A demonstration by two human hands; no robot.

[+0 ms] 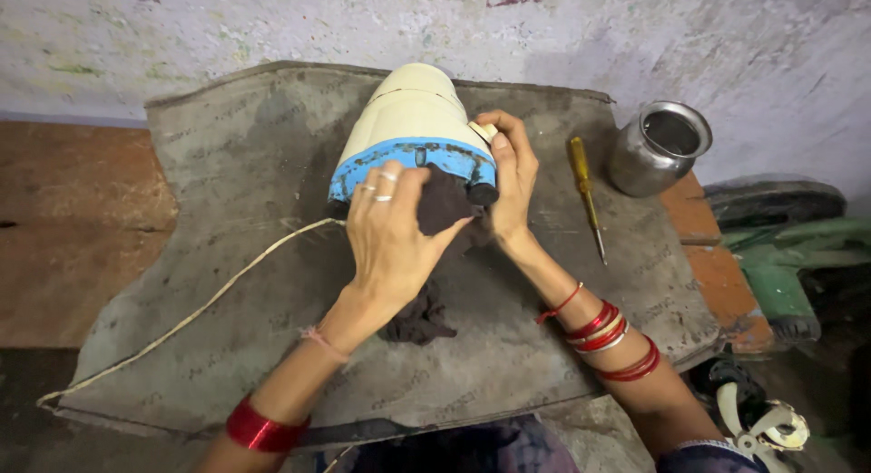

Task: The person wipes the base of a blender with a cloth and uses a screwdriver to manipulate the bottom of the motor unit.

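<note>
At frame centre, my left hand (390, 233) presses a dark rag (440, 210) against the cream, blue-rimmed appliance base (413, 128); my right hand (510, 178), fingers clamped, steadies it. Yellow screwdriver (585, 196) and steel pot (658, 146) lie right.

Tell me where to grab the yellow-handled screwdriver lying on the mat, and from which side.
Take the screwdriver by its yellow handle, the thicker far end, coming from above. It lies flat on the grey mat with its thin metal shaft pointing toward the person, apart from the steel pot and the right hand.

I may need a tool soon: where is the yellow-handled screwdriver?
In the head view, the yellow-handled screwdriver lies on the grey mat, right of the right hand, beside the steel pot.
</note>
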